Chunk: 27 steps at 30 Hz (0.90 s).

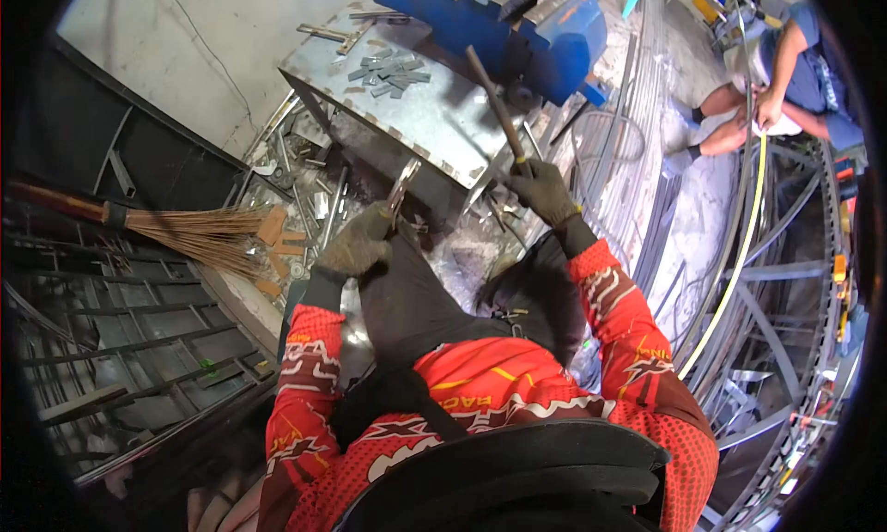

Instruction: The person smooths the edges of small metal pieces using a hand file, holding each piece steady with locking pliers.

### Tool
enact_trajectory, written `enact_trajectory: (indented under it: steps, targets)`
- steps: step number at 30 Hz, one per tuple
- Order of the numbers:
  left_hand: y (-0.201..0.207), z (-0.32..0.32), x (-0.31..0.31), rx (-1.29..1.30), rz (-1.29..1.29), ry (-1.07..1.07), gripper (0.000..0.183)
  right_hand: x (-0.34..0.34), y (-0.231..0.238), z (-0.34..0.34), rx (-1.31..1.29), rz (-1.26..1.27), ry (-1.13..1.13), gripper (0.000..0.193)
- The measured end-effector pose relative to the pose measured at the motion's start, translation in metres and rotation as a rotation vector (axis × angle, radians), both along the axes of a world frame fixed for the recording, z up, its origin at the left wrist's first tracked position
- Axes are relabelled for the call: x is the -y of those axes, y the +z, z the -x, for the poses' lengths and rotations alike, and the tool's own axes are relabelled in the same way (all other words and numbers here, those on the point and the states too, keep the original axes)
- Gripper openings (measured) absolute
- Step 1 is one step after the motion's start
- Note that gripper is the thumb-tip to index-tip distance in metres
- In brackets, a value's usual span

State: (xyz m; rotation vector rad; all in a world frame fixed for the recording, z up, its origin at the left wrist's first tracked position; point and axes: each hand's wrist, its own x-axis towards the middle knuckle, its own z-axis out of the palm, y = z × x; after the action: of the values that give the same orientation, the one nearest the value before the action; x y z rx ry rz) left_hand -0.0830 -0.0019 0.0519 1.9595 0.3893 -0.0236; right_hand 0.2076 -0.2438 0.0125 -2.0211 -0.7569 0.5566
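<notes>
My gloved left hand is closed around a narrow silver tool that looks like pliers. The tool points up and away from me, close to the near side of the metal-topped table. To the right, my gloved right hand grips the lower end of a long brownish metal bar. This bar slants up to the left, over the table's right part. A pile of small flat grey metal pieces lies on the tabletop. Both hands' fingers are wrapped and partly hidden by the gloves.
A blue machine stands on the table's far side. Metal scraps litter the floor at left, beside a broom. Long metal bars lie at right, near a truss-like frame. A seated person holds a yellow strip.
</notes>
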Motion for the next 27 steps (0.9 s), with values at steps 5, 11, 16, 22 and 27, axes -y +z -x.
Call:
enact_trajectory:
  steps: [5,11,16,22,27]
  targets:
    - [-0.026,-0.018,-0.023,-0.134,-0.311,-0.139,0.067,-0.050,0.018,0.004,-0.288,-0.152,-0.060,0.027]
    - [-0.005,-0.034,-0.012,-0.107,-0.335,-0.211,0.070,-0.074,0.001,0.010,-0.475,-0.191,-0.083,0.016]
    - [-0.013,-0.049,-0.010,-0.090,-0.396,-0.194,0.063,-0.080,-0.016,0.011,-0.656,-0.322,-0.188,0.015]
    - [-0.024,-0.057,-0.010,-0.222,-0.156,-0.046,0.051,-0.085,-0.018,0.021,-0.789,-0.385,-0.237,0.015]
    - [-0.009,-0.066,0.001,-0.334,-0.105,-0.013,0.050,-0.088,-0.021,0.021,-0.838,-0.410,-0.275,0.014]
